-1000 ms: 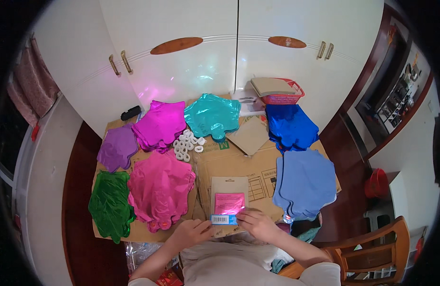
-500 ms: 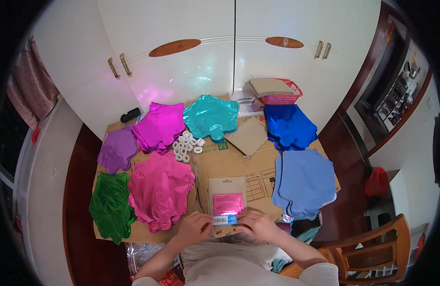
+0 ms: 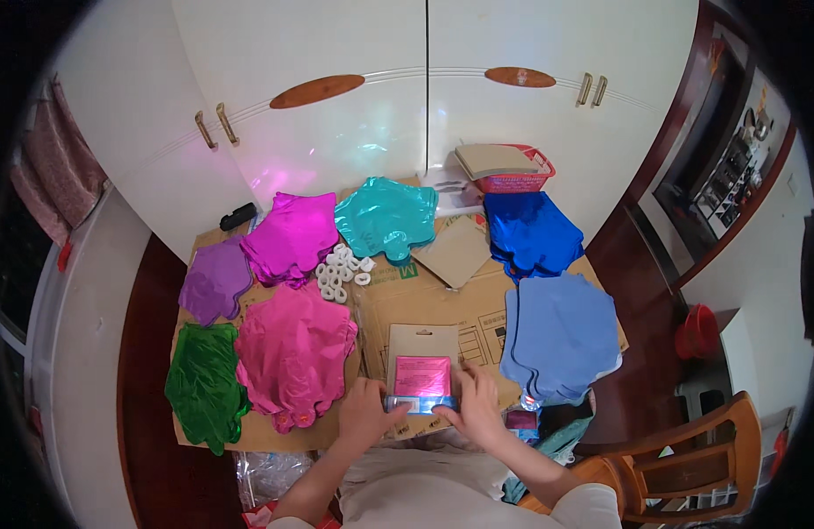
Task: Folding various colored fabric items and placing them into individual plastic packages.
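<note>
A flat pack (image 3: 423,377) lies on the cardboard close in front of me. It has a tan card with a hang slot at the top, a shiny pink panel and a blue band with a white label along its near end. My left hand (image 3: 364,414) grips the near left corner, thumb on the blue band. On the opposite side my right hand (image 3: 477,407) grips the pack's right edge, its thumb pressed on the band and its fingers along the side. Left of it lies a stack of pink foil shapes (image 3: 297,353).
Around the cardboard-covered table (image 3: 385,326) lie foil stacks: green (image 3: 202,383), purple (image 3: 215,282), magenta (image 3: 292,236), teal (image 3: 387,216), dark blue (image 3: 535,231) and pale blue (image 3: 561,335). White rings (image 3: 338,273), a tan card (image 3: 455,251) and a red basket (image 3: 517,182) are farther back. A wooden chair (image 3: 689,458) stands right.
Both hands have shifted from the pack's near edge outward to its sides, the right one reaching farther up. More of the blue band shows between them.
</note>
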Tool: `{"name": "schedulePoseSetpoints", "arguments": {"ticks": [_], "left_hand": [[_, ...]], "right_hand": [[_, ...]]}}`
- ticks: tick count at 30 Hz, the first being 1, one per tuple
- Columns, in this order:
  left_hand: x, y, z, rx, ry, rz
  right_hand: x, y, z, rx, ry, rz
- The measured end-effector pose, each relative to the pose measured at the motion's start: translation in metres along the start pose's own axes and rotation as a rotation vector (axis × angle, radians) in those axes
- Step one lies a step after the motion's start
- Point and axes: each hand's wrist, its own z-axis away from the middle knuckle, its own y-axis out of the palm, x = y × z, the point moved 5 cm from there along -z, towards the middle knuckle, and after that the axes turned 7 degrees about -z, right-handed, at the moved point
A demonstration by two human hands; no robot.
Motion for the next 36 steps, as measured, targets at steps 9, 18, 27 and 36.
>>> {"name": "schedulePoseSetpoints", "arguments": {"ticks": [9,18,27,36], "left_hand": [[0.018,0.035,0.017,0.280,-0.402,1.121],[-0.031,0.013,0.011,0.561,0.127,0.853],[-0.073,0.005,0.018,0.302,0.493,0.467],[-0.057,0.011,0.043,0.371,0.358,0.562]], "right_hand": [[-0.049,0.037,0.022,0.177,0.502,-0.843],[-0.050,-0.031,0.046,-0.040,0.520,-1.106],[-0.127,-0.143,0.132,0.142,0.411,0.024],[-0.368,-0.033,0.292,0.523,0.815,0.552]]}}
